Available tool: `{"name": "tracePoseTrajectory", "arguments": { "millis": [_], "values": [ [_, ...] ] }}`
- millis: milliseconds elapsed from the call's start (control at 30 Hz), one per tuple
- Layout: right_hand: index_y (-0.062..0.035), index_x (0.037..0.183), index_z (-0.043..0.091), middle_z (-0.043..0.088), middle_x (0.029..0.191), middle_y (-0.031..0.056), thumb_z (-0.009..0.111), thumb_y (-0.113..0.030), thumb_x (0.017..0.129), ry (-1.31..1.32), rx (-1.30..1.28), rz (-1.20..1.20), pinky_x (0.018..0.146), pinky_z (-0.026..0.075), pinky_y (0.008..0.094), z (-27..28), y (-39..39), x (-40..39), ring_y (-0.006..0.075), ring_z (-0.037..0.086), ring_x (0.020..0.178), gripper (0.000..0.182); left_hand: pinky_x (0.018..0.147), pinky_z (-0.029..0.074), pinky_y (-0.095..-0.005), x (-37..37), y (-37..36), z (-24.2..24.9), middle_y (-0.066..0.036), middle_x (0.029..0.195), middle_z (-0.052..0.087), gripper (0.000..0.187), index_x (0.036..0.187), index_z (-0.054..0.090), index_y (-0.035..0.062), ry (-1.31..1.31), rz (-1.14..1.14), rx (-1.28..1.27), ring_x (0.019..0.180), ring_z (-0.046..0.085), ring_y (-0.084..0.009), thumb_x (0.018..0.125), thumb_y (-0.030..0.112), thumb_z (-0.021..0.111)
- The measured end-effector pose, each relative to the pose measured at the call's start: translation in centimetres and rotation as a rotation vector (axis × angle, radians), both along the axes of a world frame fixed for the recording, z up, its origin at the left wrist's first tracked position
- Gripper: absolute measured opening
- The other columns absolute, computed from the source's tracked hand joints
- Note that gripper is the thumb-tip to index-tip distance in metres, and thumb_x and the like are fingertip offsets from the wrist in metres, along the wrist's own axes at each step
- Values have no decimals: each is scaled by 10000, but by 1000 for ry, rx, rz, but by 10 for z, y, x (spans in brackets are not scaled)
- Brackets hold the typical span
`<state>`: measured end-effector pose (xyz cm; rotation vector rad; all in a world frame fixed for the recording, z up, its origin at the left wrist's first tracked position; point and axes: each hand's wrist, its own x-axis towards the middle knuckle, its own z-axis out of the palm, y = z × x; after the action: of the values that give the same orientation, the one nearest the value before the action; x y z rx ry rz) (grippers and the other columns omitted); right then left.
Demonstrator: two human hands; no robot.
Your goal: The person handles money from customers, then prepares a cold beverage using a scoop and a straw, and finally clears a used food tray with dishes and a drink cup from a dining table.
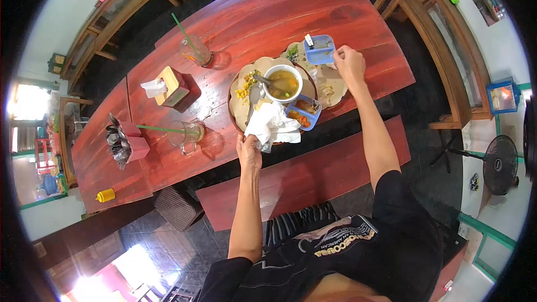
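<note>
My left hand (250,151) is closed on the near edge of a round plate (237,116) lined with brown paper. On that plate are a white bowl of soup (284,85) with a spoon in it, yellow food scraps, crumpled white tissues (271,123) and a blue divided dish with orange sauce (302,113). My right hand (349,66) grips the right edge of another blue divided dish (320,50), which is over a second paper-lined plate (333,84) with green leaves and scraps. The left fingertips are partly hidden by the tissues.
On the red table (246,33) are two glass mugs (196,51) with green straws, a tissue box (171,86), a pink cutlery holder (134,142) and a small yellow container (106,195). A red bench (313,173) runs along the near side.
</note>
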<state>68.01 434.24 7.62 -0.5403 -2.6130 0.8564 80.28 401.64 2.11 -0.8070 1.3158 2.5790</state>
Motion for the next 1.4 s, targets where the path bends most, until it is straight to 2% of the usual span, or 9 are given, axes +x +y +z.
{"name": "tracePoseTrajectory", "arguments": {
  "millis": [200, 400, 467, 600, 733, 933, 1100, 1333, 1400],
  "values": [
    [-25, 730, 630, 651, 622, 95, 629, -217, 776, -127, -143, 96, 593, 497, 344, 69, -2, 72, 218, 656, 601, 197, 768, 472, -273, -13, 20, -6, -35, 973, 592, 344, 1017, 497, 42, 25, 7, 59, 871, 580, -145, 698, -87, 503],
    [0, 715, 606, 633, 589, 127, 628, -213, 803, -238, -341, -27, 567, 501, 339, 53, -40, 109, 242, 644, 546, 232, 731, 481, -282, -26, 55, 0, -41, 948, 573, 388, 1055, 491, 33, 79, 31, 52, 841, 577, -162, 683, -75, 482],
    [22, 736, 591, 620, 558, 95, 617, -195, 849, -185, -196, -16, 454, 462, 272, 39, -49, 110, 142, 595, 449, 246, 751, 486, -289, -32, 66, 5, -46, 970, 575, 394, 1062, 487, 31, 91, 31, 68, 865, 580, -169, 683, -77, 482],
    [4, 674, 609, 593, 533, 143, 497, -340, 921, -211, -100, 34, 555, 484, 399, 42, -46, 117, 303, 626, 542, 438, 797, 492, -311, -38, 84, -1, -82, 1019, 574, 368, 1045, 471, 24, 53, 10, 96, 933, 586, -202, 694, -84, 506],
    [-6, 728, 643, 597, 524, 108, 426, -400, 939, -261, -210, -108, 593, 488, 381, 47, -6, 112, 265, 639, 563, 497, 687, 493, -291, -46, 104, -3, -34, 908, 583, 324, 988, 471, 74, 33, -14, 122, 802, 582, -147, 703, -70, 527],
    [-22, 1046, 604, 665, 904, 164, 446, -312, 948, 66, -315, 32, 772, 474, 369, -51, 54, 64, 292, 640, 891, 345, 613, 480, -280, -49, 117, -4, -48, 916, 590, 372, 1031, 485, 68, -51, -52, 68, 730, 566, -145, 691, -78, 520],
    [-40, 1242, 522, 528, 1267, 137, 432, -283, 963, 84, -465, 253, 996, 351, 320, -79, 59, 15, 249, 476, 1199, 382, 627, 480, -289, -47, 120, -7, -65, 924, 561, 373, 1061, 439, 37, -80, -40, 50, 744, 563, -161, 713, -75, 512],
    [-62, 1362, 417, 432, 1382, 98, 432, -298, 972, -5, -886, 371, 1045, 290, 289, -87, 57, -10, 180, 392, 1270, 456, 675, 488, -326, -47, 135, -4, -177, 1007, 535, 323, 1071, 394, -33, -164, -33, -215, 843, 588, -221, 761, -17, 487],
    [-67, 1355, 431, 446, 1373, 91, 456, -274, 964, -31, -942, 374, 1033, 305, 284, -87, 56, -8, 176, 405, 1259, 443, 750, 496, -352, -53, 140, -52, -193, 1087, 530, 406, 1146, 392, -76, -133, 37, -338, 909, 588, -254, 745, -79, 452]
  ]
}}
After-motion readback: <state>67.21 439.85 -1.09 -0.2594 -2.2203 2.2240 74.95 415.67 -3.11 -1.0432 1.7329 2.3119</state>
